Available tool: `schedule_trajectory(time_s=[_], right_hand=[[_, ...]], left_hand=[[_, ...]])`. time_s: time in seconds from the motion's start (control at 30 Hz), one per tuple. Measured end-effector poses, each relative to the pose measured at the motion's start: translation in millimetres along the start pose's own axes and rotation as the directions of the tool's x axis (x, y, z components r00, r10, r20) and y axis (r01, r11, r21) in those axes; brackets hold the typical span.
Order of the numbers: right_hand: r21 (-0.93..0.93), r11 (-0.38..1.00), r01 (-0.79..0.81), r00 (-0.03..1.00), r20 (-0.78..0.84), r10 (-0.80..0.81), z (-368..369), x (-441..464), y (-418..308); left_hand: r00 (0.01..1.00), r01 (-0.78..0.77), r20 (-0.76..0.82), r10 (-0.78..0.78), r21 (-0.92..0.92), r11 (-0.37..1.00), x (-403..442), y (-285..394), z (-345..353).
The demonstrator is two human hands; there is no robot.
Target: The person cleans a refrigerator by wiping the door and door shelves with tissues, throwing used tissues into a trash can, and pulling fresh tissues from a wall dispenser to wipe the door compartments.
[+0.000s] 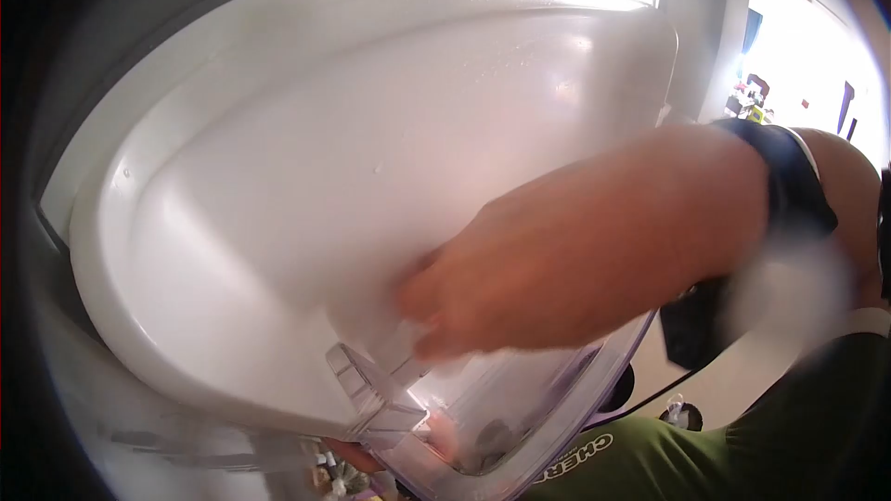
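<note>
My right arm reaches in from the right over a white basin. My right hand is blurred, its fingers curled together, with a small whitish bit between them that I cannot make out. Just below it is a clear plastic bin, tilted at the basin's near rim. Some of my left hand shows through the clear plastic, and it seems to grip the bin's lower end. Most of that hand is hidden.
Water drops dot the basin's far wall. Green clothing with pale lettering lies close below the bin. A dark band circles my right arm. Several small items stand in the bright background at the upper right.
</note>
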State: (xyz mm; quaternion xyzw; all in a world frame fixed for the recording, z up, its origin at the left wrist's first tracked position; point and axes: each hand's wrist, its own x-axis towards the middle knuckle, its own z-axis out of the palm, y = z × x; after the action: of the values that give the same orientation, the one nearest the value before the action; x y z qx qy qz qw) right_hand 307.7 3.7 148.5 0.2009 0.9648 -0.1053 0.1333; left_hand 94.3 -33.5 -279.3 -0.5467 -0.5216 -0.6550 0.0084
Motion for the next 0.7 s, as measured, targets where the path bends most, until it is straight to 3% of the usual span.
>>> schedule_trajectory(time_s=[0.13, 0.23, 0.3, 0.43, 0.53, 0.57, 0.6, 0.7], right_hand=[[-0.2, 0.951, -0.237, 0.97, 0.014, 0.245, 23, -31, 34], [-0.069, 0.996, -0.064, 0.998, -0.004, 0.064, 33, -28, 46], [-0.217, 0.935, 0.281, 0.9, -0.279, -0.335, 52, -16, 67], [-0.115, 0.992, 0.056, 0.989, -0.129, -0.071, 52, -39, 47], [-0.093, 0.974, -0.206, 0.978, 0.014, 0.208, 38, -61, 55], [-0.125, 0.947, -0.297, 0.951, 0.053, 0.306, 33, -76, 63], [-0.163, 0.911, -0.378, 0.914, 0.088, 0.395, 28, -91, 73], [-0.207, 0.719, -0.663, 0.695, 0.185, 0.694, 28, -111, 116]], left_hand=[[0.996, -0.078, -0.018, 0.082, 0.162, 0.984, -8, -14, 8], [0.988, -0.135, -0.034, 0.149, 0.268, 0.954, -6, -20, 11], [0.987, -0.138, -0.043, 0.155, 0.263, 0.955, 1, -21, 16], [0.99, -0.087, -0.086, 0.107, 0.208, 0.974, -7, -7, 9], [0.989, -0.007, -0.144, 0.016, 0.062, 0.998, 6, 21, 24], [0.987, -0.105, -0.108, 0.118, 0.126, 0.987, 19, 35, 29], [0.944, -0.306, -0.028, 0.33, 0.302, 0.903, 39, 51, 30], [0.794, -0.515, -0.049, 0.606, 0.474, 0.714, 67, 39, 45]])
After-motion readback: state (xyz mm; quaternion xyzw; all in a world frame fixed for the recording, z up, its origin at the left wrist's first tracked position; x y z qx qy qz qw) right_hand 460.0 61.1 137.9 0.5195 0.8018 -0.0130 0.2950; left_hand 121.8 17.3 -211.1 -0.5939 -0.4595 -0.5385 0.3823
